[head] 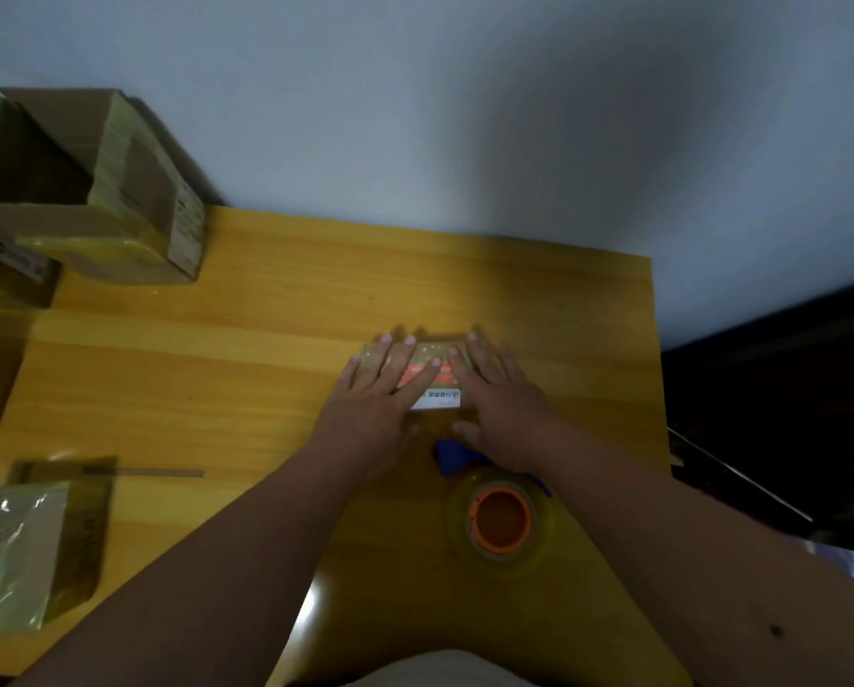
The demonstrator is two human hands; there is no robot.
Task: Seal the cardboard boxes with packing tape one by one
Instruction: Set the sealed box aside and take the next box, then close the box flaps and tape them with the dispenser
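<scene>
1. We are observing a small cardboard box (427, 371) lying flat on the yellow wooden desk (246, 369), right of its centre and well apart from the other boxes. Its top is looking glossy, with a red marking and a white label toward the near edge; the print is too blurred to read.

2. We are finding the left hand (373, 406) lying palm-down on the left half of this box, fingers straight and spread, with the fingertips reaching the far edge.

3. We are finding the right hand (499, 404) lying palm-down on the right half, fingers straight and close together, thumb pointing inward at the near edge. Neither hand is pinching anything.

4. We are noting a roll of packing tape (502, 519) with an orange core lying flat on the desk just near of the box, below the right wrist. A blue object (452, 456) is lying between roll and box; we cannot tell what it is.

5. We are recording an open cardboard box (93, 190) with tape on its sides at the far left corner, a smaller taped box (8, 267) beside it, and a flat box covered in shiny tape (33, 547) at the near left.
</scene>
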